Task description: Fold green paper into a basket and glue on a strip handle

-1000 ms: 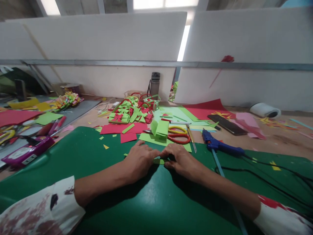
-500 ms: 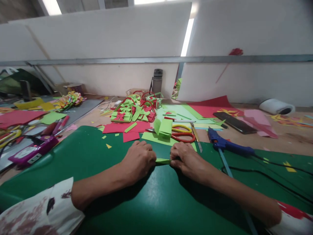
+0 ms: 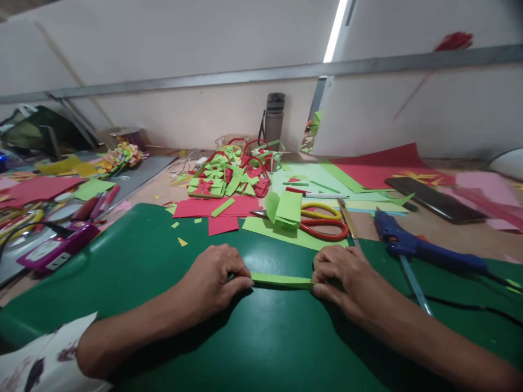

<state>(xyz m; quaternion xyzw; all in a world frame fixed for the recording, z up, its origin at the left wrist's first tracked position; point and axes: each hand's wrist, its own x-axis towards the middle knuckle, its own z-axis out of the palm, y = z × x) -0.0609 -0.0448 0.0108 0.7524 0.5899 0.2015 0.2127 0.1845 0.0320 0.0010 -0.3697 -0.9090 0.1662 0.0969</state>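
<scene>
A narrow light-green paper strip (image 3: 281,281) stretches level between my two hands, just over the green mat (image 3: 261,337). My left hand (image 3: 220,272) pinches its left end between thumb and curled fingers. At the other end, my right hand (image 3: 341,272) grips it the same way, and the tip is hidden in the fingers. Beyond the hands lie scissors (image 3: 324,230) with red and yellow handles, partly under a folded green paper piece (image 3: 288,209). A paper knife (image 3: 347,219) lies close behind my right hand.
A blue glue gun (image 3: 425,247) with a glue stick rests at right, near a dark phone (image 3: 435,200). Small red and green paper bags (image 3: 229,177) are heaped at the back before a bottle (image 3: 273,122). A purple power strip (image 3: 59,247) is at left.
My hands have moved apart, so a longer stretch of the paper strip shows between them. Both hands still pinch it. The camera view has shifted and tilted somewhat.
</scene>
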